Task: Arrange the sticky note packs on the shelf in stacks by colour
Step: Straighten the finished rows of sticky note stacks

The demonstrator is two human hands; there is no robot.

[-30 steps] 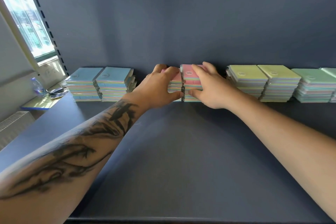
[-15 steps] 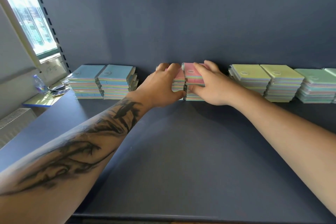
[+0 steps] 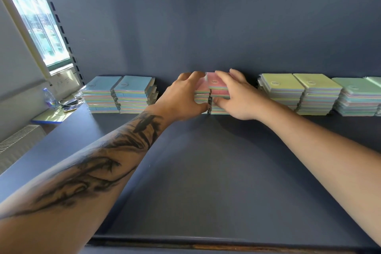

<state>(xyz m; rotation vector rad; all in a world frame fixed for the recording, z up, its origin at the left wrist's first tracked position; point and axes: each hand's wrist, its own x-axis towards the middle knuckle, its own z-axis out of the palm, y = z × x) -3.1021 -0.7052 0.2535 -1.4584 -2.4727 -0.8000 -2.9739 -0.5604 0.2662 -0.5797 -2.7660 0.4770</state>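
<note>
Squaring up the pink stacks (image 3: 214, 93) at the middle of the shelf's (image 3: 206, 171) back edge, both hands are clamped on them: left hand (image 3: 181, 97) gripping the left pile, right hand (image 3: 237, 97) the right. Best to be pressing evenly, sides flush, without nudging the blue stacks (image 3: 119, 95) or yellow stacks (image 3: 296, 93).

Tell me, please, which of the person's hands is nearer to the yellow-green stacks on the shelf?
The right hand. It grips the pink stacks, just left of the yellow-green stacks. The left hand holds the pink stacks' far side, further away.
</note>
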